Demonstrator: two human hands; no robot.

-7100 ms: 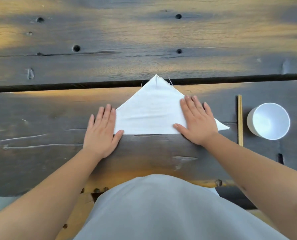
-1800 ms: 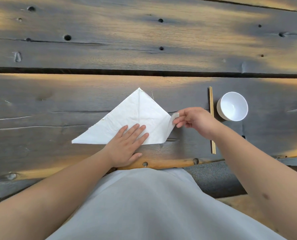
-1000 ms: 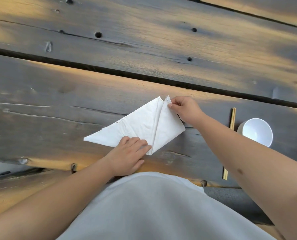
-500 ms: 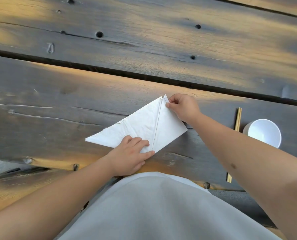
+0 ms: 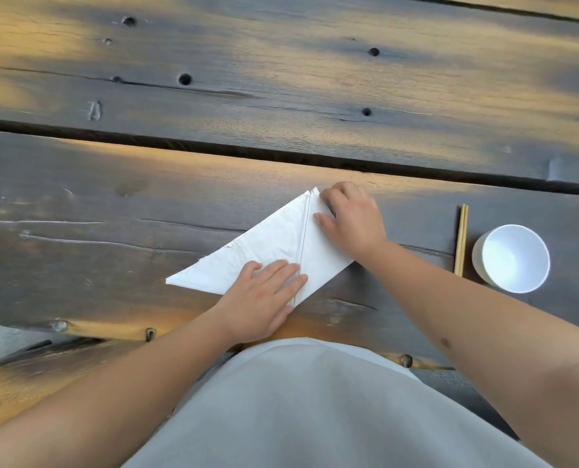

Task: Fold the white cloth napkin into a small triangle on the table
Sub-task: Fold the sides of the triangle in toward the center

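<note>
The white cloth napkin lies on the dark wooden table as a triangle, with its right corner folded up to the top point. A straight seam runs from that point down to the near edge. My left hand lies flat on the napkin's near edge, its straight fingers reaching to the seam. My right hand presses down on the folded flap close to the top point, with its fingers bent onto the cloth and its thumb resting on the flap.
A pair of wooden chopsticks lies to the right of the napkin, and a white bowl stands just beyond them. A dark gap runs between the table planks behind the napkin. My grey shirt fills the bottom of the view.
My right hand carried the napkin's right corner up to the top point, let go of its pinch and now presses on the flap. My left hand stayed on the near edge.
</note>
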